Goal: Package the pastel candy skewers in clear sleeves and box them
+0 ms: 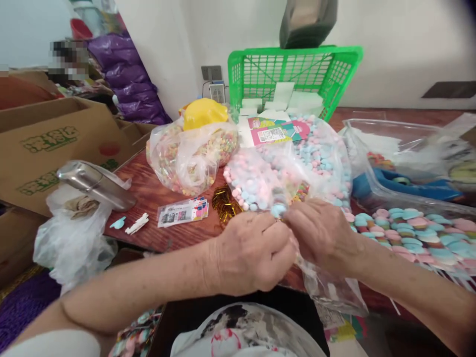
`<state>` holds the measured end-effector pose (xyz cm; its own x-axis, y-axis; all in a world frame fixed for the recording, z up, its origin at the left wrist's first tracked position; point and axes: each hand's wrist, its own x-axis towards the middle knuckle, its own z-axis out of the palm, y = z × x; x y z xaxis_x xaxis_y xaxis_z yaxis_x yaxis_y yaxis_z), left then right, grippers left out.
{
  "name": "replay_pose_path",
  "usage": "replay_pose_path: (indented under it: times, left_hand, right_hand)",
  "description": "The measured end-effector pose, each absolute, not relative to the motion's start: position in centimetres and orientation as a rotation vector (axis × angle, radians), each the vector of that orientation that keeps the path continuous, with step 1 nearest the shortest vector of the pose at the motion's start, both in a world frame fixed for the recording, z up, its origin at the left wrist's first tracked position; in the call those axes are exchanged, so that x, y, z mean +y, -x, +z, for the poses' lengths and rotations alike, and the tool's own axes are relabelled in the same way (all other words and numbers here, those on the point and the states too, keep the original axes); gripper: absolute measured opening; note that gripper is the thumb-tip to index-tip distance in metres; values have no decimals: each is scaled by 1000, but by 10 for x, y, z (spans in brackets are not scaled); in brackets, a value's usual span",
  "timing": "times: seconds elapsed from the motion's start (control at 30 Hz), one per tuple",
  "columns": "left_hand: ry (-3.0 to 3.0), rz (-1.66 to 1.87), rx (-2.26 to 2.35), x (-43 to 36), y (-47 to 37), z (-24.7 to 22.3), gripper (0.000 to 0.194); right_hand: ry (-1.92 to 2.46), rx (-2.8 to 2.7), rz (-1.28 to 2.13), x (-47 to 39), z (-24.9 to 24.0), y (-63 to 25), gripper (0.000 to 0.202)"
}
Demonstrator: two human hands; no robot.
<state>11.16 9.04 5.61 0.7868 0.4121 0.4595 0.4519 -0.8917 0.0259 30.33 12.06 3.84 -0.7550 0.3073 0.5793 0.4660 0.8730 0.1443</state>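
From my remote feed: left hand [256,250] and right hand [323,233] meet, fingers curled closed; anything pinched is hidden. Clear bag [336,290] beneath the right, at the tabletop's [147,194] near edge. I judge a sharp tug could tear it.

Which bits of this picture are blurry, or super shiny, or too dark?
In the head view, the right hand looks soft and smeared; in the head view, bright glare shows on the metal flask and the purple stack; also in the head view, the top right corner goes dark.
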Motion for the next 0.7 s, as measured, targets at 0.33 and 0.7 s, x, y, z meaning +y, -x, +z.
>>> replay_pose_path:
  times: [0.33,0.7]
  left_hand:
    - [3123,-1879,-900,122,-111,24,34]
    - [2961,-1322,-1542,62,-51,8,24]
  right_hand:
    - [864,-1887,934,103,11,-282,13]
    - [792,-1584,1129,79,-24,-232,14]
